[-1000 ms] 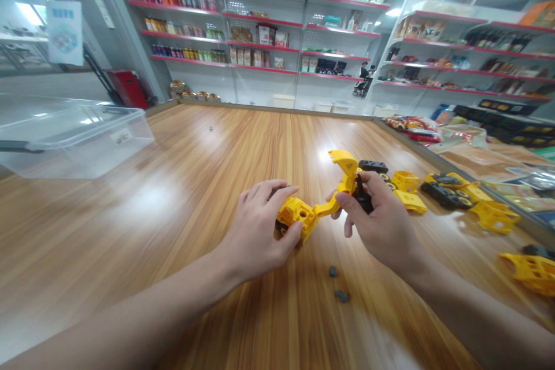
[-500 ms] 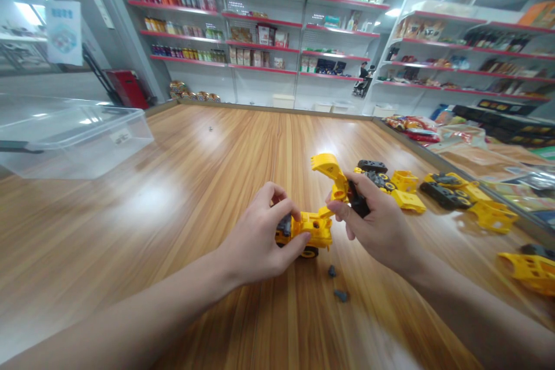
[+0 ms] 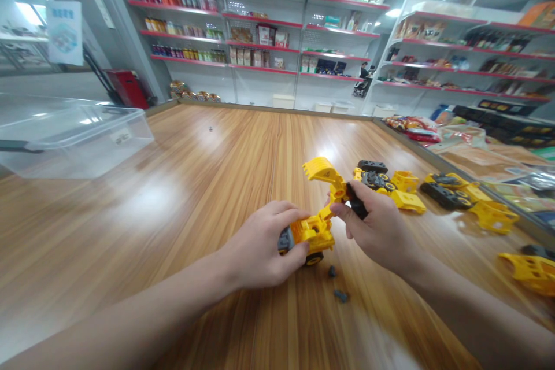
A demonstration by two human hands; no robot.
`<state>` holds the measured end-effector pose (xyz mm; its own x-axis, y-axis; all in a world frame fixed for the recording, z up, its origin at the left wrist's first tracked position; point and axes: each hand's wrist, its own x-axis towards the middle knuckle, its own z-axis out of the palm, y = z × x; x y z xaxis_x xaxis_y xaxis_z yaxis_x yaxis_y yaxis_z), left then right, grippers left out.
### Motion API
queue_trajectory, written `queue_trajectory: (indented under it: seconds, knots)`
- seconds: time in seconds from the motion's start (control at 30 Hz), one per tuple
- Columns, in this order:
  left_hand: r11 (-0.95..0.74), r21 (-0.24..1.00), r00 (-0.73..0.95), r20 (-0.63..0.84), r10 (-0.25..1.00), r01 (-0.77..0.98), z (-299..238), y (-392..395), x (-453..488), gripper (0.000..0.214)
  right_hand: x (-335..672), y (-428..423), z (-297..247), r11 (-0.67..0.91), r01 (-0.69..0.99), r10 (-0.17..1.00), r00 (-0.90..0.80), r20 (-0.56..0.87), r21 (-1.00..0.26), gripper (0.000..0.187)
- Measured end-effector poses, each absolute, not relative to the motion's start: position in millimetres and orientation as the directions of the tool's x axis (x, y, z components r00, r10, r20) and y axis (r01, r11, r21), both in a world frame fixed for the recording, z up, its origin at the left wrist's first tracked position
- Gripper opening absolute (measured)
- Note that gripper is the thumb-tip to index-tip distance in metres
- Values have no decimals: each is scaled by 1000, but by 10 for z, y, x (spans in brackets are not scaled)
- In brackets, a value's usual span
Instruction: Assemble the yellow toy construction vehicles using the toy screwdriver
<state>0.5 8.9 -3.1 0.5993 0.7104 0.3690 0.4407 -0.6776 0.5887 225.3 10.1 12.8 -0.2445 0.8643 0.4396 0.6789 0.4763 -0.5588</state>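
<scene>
A yellow toy loader [image 3: 313, 231] with black wheels stands on the wooden table [image 3: 195, 196]. My left hand [image 3: 264, 245] is closed around its rear body, thumb and fingers gripping it. The loader's yellow bucket arm [image 3: 326, 176] rises up and to the left. My right hand [image 3: 375, 228] pinches that arm near its joint and also holds a black part [image 3: 358, 202] against it. Two small grey pieces [image 3: 337, 284] lie on the table just below the toy.
Several yellow and black toy vehicle parts [image 3: 433, 193] lie at the right of the table. A clear plastic bin [image 3: 69, 136] sits at the far left. Store shelves [image 3: 260, 29] with goods line the back and right walls.
The toy body has been turned upright onto its wheels, and the bucket arm has swung left and folded in closer. Both hands kept their grip.
</scene>
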Motion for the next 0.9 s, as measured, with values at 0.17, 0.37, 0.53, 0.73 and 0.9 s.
queue_trajectory:
  seconds: [0.17,0.37,0.53,0.73,0.9]
  knots:
    - [-649,607,610,316,727,458,-11,71,5,36,2250,105,143,497,690,850,-267,454,-526,8]
    - [-643,605,609,305,733,470,-4,72,-6,36,2244,96,149,535,699,825,-310,472,-475,8]
    - [-643,612,604,314,732,461,-19,81,-4,38,2246,106,137,538,691,827,-320,463,-483,11]
    - [-639,619,596,321,737,457,-20,80,1,39,2254,99,133,559,678,816,-345,465,-478,10]
    - [-650,601,593,334,733,465,-34,87,1,39,2232,88,100,538,709,812,-290,506,-456,8]
